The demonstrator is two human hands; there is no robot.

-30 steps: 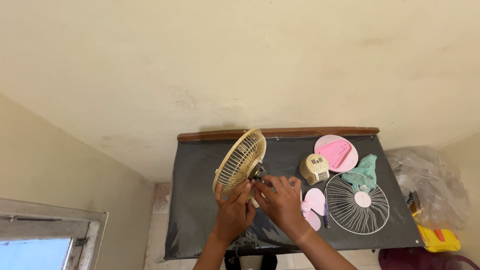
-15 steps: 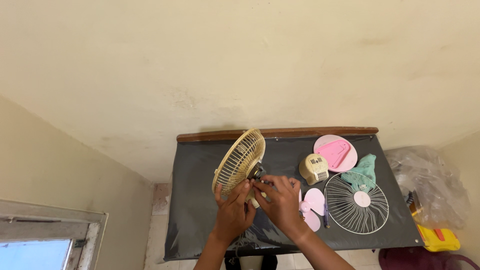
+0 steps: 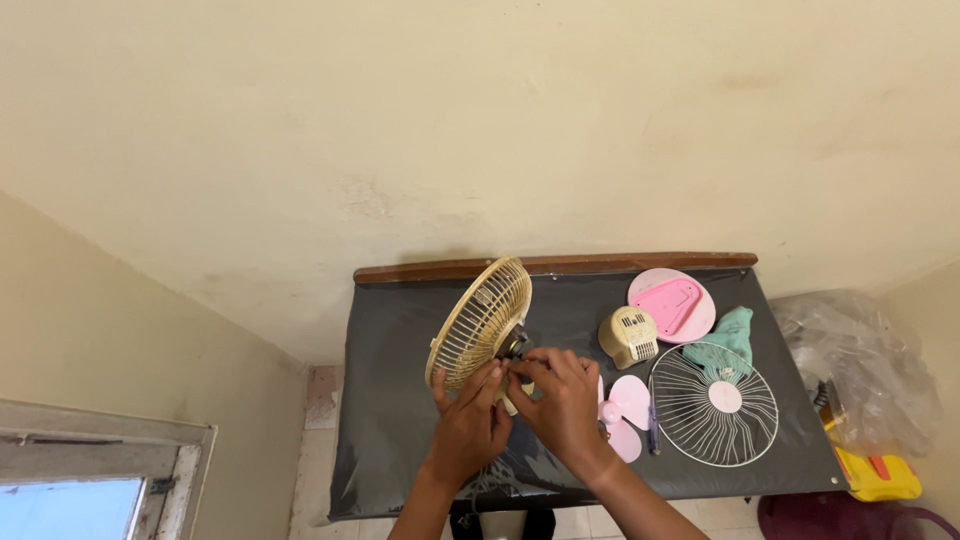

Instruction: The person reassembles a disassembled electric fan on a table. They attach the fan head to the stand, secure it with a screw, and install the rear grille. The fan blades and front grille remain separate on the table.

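Black-covered table point(image 3: 400, 400) stands against cream wall point(image 3: 480, 130).

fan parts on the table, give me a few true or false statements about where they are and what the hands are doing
1. Both hands, left and right, are at the motor behind the beige grille. True.
2. The beige grille lies flat on the table. False: it is held tilted up.
3. The white grille lies flat on the table. True.
4. The pink blade is mounted on the motor. False: it lies loose by the right hand.
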